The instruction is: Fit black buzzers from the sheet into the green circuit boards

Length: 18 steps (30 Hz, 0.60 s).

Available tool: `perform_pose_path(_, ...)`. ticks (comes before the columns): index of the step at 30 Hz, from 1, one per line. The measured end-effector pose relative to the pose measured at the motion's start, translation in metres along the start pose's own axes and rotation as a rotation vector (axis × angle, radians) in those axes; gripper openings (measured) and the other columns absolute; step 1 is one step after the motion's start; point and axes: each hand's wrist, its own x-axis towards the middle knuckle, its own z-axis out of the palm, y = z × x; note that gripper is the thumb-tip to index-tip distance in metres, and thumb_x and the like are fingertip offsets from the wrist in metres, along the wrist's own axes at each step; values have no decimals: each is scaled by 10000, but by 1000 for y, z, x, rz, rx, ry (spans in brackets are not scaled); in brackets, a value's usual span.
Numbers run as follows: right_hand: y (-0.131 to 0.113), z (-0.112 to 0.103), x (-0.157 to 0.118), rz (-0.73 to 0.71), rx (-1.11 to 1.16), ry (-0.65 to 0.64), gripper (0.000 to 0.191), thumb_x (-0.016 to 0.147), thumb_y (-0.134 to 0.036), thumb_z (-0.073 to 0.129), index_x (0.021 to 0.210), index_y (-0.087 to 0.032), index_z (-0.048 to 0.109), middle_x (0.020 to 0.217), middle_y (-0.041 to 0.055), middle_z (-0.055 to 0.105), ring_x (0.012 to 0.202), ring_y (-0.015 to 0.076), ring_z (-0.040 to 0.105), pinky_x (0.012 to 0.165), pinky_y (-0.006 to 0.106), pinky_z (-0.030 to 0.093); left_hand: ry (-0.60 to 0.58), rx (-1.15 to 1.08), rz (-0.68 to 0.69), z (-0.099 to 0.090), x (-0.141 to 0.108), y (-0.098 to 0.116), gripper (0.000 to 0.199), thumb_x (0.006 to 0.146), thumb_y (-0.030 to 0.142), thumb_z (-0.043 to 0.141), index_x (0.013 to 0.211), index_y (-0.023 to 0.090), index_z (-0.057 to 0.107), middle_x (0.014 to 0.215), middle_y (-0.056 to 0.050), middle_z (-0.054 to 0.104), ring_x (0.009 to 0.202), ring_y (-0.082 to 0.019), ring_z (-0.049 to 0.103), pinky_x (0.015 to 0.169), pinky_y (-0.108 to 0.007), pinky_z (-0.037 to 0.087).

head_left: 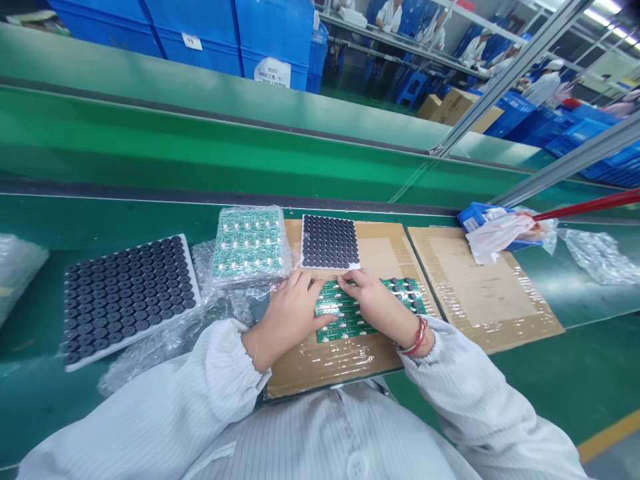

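My left hand (290,320) rests its fingertips on the near left part of a green circuit board panel (345,319), which lies flat on a brown cardboard sheet (345,363). My right hand (373,300) sits on the panel's upper edge with its fingertips close together. Whether those fingers pinch something small is hidden. Black round pads stand in rows on the panel's far right part (404,293). Just beyond my hands lies a white-backed sheet of black round pads (330,242). A larger sheet of the same pads (127,300) lies to the left, and a bubble-wrapped green panel (249,243) lies between them.
A second cardboard sheet (480,293) lies to the right, beside a blue box under white cloth (493,230) and loose plastic wrap (597,257). Green conveyor rails (225,143) run behind. Beyond stand blue crates (200,40), aluminium posts and distant co-workers (543,87).
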Motion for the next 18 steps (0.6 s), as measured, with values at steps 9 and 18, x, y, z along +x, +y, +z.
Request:
perform_pose_path(9,22,-6,19,189,120,262,190,857,-28,506,925,-128,652,875,82,568,820,218,552,764,353,490,-29,10,-10,-5,2,0,540,731,514,627,1142,180,525,1080,-89,544,1041,-283,492,800,-432,491)
perform_pose_path(18,23,-1,29,252,106,192,87,822,-69,644,872,-140,651,841,64,599,798,215,566,738,324,467,-19,17,-4,-4,0,1,533,726,516,632,1128,181,534,1080,-89,548,1034,-277,495,797,-413,488)
